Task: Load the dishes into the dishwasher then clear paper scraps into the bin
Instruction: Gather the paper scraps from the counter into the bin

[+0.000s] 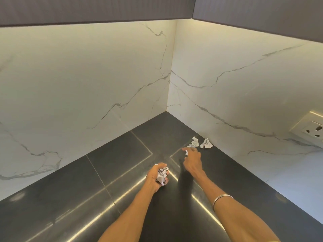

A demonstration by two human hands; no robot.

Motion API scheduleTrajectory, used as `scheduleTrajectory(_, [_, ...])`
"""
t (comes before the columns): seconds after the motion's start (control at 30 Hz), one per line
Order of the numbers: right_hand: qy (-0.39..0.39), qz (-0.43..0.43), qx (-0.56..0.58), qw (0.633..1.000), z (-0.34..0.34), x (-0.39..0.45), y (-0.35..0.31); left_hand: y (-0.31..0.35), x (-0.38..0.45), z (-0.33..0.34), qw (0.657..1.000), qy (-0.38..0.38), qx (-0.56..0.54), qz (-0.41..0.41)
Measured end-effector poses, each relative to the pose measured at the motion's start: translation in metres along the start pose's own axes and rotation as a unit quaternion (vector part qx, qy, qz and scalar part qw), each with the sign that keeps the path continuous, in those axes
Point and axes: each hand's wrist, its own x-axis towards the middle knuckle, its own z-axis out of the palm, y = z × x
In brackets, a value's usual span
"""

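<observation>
Crumpled white paper wad, printed with dark marks, gripped in the left hand, fingers curled round it, just above the dark counter. Further back and to the right, two loose crumpled scraps on the counter near the wall: one scrap just beyond the right hand, the other scrap just beside it, against the foot of the right-hand wall. Right hand stretched toward the nearer scrap, fingers part-curled with a small white bit of paper at the fingertips; hard to tell whether pinched or only touched. Thin metal bangle on the right forearm, ring on a right finger. Counter black, smooth and glossy, crossed by thin pale seams into large slabs, streaked with bright reflections of light. Inside corner of two walls straight ahead, counter running into it and off to both left and right. Walls of white marble-look panel with thin grey veins, flat and polished. White electrical socket on the right wall at the frame edge. Dark ribbed cabinet undersides overhead, warm light spilling below them.
</observation>
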Motion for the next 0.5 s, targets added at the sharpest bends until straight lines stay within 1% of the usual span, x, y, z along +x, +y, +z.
scheduleTrajectory(0.13, [-0.036, -0.032, -0.076, 0.996, 0.004, 0.02, 0.023, 0.002, 0.007, -0.007, 1.0, 0.005, -0.027, -0.004])
scheduleTrajectory(0.2, [-0.027, -0.033, -0.08, 0.996, 0.007, 0.027, 0.03, 0.009, 0.012, -0.008, 0.999, 0.007, -0.04, -0.015])
scheduleTrajectory(0.3, [0.002, -0.01, -0.028, 1.0, 0.007, 0.031, 0.036, 0.017, 0.016, -0.011, 0.999, 0.011, -0.044, -0.012])
scheduleTrajectory(0.43, [0.026, 0.02, 0.038, 0.999, 0.007, 0.033, 0.036, 0.015, 0.02, -0.011, 1.0, 0.012, -0.018, -0.001])
scheduleTrajectory(0.5, [0.069, 0.004, 0.093, 0.993, 0.004, 0.036, 0.031, 0.013, 0.02, -0.011, 1.0, 0.008, -0.015, 0.001])
